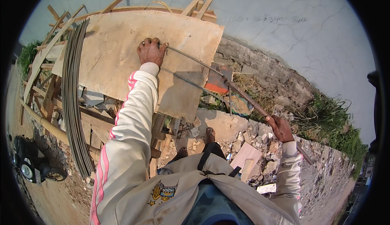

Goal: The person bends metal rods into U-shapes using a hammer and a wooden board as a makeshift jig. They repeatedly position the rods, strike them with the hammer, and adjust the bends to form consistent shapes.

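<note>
Item 1, rod (191, 58): 1 length, thin, dark grey, nearly straight. It runs over the board (118, 42) from your left hand (151, 53), rightward and nearer, to the pipe (254, 104). Your left hand is the nearer to it; its fingers curl down on the rod's left end, which they hide.

Item 2, pipe: brown, rust-toned, straight, thicker than the rod. Its long axis carries on roughly in line with the rod, sloping from far left to near right. Your right hand (281, 128) is wrapped around it, with the near end projecting beyond. Whether the rod sits inside the far end or against it, you cannot tell from here.

Item 3, 2nd rod (191, 81): thin, grey, on the near side of the first, passing beyond the board's right edge.

Item 4, bundle (73, 91): many long dark rods, bowed in this view, across the board's left side.

Item 5, board: pale, worn, stained, beneath your left hand.
</note>
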`<move>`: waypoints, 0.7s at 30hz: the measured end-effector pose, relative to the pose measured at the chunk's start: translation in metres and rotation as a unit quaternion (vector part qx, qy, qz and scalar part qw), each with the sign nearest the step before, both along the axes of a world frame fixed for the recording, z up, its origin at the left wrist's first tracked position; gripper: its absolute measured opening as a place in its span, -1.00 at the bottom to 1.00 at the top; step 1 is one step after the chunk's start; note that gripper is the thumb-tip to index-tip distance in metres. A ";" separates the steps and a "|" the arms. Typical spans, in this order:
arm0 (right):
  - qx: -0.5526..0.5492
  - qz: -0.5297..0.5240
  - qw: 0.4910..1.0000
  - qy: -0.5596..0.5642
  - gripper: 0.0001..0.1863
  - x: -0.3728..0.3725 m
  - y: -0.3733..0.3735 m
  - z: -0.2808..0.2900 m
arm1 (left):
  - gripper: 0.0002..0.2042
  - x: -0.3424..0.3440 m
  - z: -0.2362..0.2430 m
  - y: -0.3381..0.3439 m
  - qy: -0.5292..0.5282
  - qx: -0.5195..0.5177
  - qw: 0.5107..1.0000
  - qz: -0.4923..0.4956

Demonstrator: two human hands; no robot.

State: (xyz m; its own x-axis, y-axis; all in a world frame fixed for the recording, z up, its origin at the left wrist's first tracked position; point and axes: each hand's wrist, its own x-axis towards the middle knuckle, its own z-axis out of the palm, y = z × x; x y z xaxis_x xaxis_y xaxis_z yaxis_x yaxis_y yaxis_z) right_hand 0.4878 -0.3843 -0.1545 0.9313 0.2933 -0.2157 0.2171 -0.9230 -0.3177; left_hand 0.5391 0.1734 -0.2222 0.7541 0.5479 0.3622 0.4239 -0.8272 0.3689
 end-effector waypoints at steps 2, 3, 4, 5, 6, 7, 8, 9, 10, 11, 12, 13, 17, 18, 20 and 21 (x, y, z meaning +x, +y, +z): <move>0.004 0.002 0.997 0.075 -0.22 0.008 -0.003 0.009 | -0.52 -0.002 -0.003 0.001 0.005 -0.009 1.000 -0.006; 0.010 0.066 0.996 0.057 -0.23 0.014 -0.005 0.018 | -0.52 -0.001 -0.003 0.002 0.010 -0.010 1.000 -0.003; 0.004 0.074 0.996 0.054 -0.23 0.017 -0.006 0.027 | -0.52 -0.002 -0.005 0.002 -0.005 -0.005 1.000 -0.006; -0.008 0.077 0.995 0.057 -0.23 0.019 -0.006 0.035 | -0.52 -0.002 -0.006 0.002 -0.007 -0.005 1.000 -0.005; -0.011 0.086 0.994 0.059 -0.23 0.021 -0.005 0.041 | -0.52 -0.003 -0.007 0.002 -0.014 -0.003 1.000 -0.007; -0.034 0.090 0.994 0.045 -0.23 0.022 -0.004 0.047 | -0.52 -0.003 -0.007 0.002 -0.013 0.000 1.000 -0.005; -0.042 0.088 0.994 0.047 -0.24 0.022 -0.002 0.050 | -0.52 -0.003 -0.008 0.003 -0.016 0.004 1.000 -0.006; -0.043 0.091 0.994 0.047 -0.26 0.021 0.000 0.052 | -0.52 -0.003 -0.008 0.002 -0.020 0.009 1.000 -0.007; -0.039 0.096 0.994 0.042 -0.27 0.020 0.002 0.054 | -0.52 -0.002 -0.008 0.002 -0.016 0.007 1.000 -0.009; -0.034 0.084 0.994 0.058 -0.29 0.017 0.004 0.053 | -0.52 -0.002 -0.008 0.002 -0.014 0.006 1.000 -0.010; -0.033 0.079 0.995 0.049 -0.29 0.014 0.005 0.052 | -0.52 -0.002 -0.007 0.002 -0.011 0.004 1.000 -0.009; -0.028 0.075 0.996 0.032 -0.29 0.009 0.008 0.049 | -0.52 -0.002 -0.007 0.002 -0.013 0.003 1.000 -0.008; -0.059 0.054 0.997 -0.012 -0.29 -0.003 0.011 0.044 | -0.53 -0.002 -0.007 0.002 -0.010 0.005 1.000 0.000; -0.065 0.046 0.997 -0.024 -0.29 -0.007 0.012 0.042 | -0.53 -0.002 -0.007 0.002 -0.004 0.008 1.000 -0.001; -0.063 0.027 0.997 -0.023 -0.32 -0.013 0.013 0.037 | -0.53 -0.001 -0.007 0.002 -0.006 0.011 1.000 0.000; -0.067 0.023 0.996 -0.044 -0.34 -0.016 0.015 0.035 | -0.53 0.000 -0.007 0.002 -0.003 0.007 1.000 0.002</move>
State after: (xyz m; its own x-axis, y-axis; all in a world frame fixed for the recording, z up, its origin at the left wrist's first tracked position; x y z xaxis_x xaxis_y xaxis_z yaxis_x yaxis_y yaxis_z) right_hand 0.4716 -0.3697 -0.1196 0.9347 0.3099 -0.1741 0.2816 -0.9445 -0.1693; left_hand 0.5387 0.1752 -0.2292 0.7496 0.5451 0.3754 0.4242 -0.8311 0.3597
